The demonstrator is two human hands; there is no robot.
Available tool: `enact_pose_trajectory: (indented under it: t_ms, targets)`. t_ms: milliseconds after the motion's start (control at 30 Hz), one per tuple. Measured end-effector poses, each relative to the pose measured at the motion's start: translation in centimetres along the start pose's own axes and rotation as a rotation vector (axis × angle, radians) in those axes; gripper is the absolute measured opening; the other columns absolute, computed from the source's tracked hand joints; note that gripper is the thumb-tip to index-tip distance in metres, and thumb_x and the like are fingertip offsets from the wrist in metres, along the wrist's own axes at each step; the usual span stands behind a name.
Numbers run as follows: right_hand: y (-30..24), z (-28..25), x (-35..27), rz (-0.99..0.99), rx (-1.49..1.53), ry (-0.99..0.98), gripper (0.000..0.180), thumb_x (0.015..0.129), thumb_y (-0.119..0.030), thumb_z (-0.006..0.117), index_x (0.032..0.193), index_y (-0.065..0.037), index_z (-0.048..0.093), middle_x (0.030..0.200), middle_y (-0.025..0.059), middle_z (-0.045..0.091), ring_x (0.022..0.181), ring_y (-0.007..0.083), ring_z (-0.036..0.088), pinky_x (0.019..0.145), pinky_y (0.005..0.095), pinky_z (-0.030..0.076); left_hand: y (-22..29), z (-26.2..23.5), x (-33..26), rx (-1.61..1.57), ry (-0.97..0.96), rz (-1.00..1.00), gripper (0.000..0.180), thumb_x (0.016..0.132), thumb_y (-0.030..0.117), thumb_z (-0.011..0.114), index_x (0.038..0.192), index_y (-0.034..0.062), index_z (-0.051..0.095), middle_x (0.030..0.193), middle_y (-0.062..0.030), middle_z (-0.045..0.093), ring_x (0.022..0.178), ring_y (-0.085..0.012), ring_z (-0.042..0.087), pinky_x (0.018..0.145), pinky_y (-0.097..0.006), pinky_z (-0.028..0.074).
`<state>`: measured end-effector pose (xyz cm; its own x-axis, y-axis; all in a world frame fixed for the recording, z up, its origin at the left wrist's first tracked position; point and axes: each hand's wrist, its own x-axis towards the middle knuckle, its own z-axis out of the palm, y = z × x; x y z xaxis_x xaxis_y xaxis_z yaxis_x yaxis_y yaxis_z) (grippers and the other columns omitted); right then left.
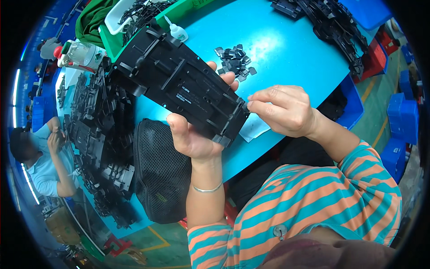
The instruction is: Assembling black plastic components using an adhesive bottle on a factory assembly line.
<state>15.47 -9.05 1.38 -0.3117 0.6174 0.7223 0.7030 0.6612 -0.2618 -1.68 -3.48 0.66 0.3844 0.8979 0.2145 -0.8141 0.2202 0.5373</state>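
Observation:
A long black molded plastic panel point(179, 83) with ribs and clips is held up over the turquoise table. My left hand point(195, 136) grips it from beneath, thumb on the near edge and fingertips showing past the far edge. At the panel's right end, my right hand point(284, 110) pinches with thumb and index finger against the corner; whatever is between those fingertips is too small to make out. Beyond the panel lies a loose pile of small dark flat pieces point(235, 60). A small white dropper bottle point(178, 32) stands behind the panel.
Black plastic parts point(96, 134) are heaped on the left, beside a black mesh bag point(161, 175). More black parts point(333, 27) lie at the far right. Blue bins point(403, 119) stand on the floor to the right. Across the left side, another person point(49, 157) sits working.

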Motion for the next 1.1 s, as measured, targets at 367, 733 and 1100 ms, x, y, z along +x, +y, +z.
enact_pose_trajectory:
  t_ms: [367,733,1100]
  targets:
    - [0.13,0.27,0.04,-0.047,-0.035,-0.020,0.023,0.064,0.005,0.068,0.085,0.000,0.064,0.079,0.0139,0.066,0.067,0.0230,0.068,0.056,0.0286,0.055,-0.10,-0.29,-0.10,0.008,-0.037,-0.001,0.087,0.084,0.061,0.052,0.138,-0.0046,0.032,0.135,-0.0239,0.044,0.115,-0.0369,0.055,0.095,-0.048,0.048]
    - [0.04,-0.11,0.14,-0.071,-0.058,-0.054,0.022,0.065,0.003,0.067,0.086,-0.001,0.064,0.079,0.0124,0.066,0.065,0.0215,0.066,0.053,0.0279,0.053,0.16,-0.52,0.14,-0.132,-0.007,-0.030,0.080,0.089,0.056,0.048,0.140,-0.0023,0.030,0.136,-0.0229,0.042,0.116,-0.0373,0.053,0.095,-0.050,0.048]
    - [0.03,0.05,0.10,-0.098,-0.056,-0.020,0.025,0.063,0.003,0.066,0.087,-0.001,0.064,0.081,0.0120,0.066,0.065,0.0208,0.066,0.053,0.0274,0.053,0.20,-0.65,0.03,-0.162,-0.048,-0.033,0.081,0.089,0.055,0.049,0.141,-0.0025,0.029,0.137,-0.0240,0.041,0.117,-0.0397,0.052,0.095,-0.052,0.047]
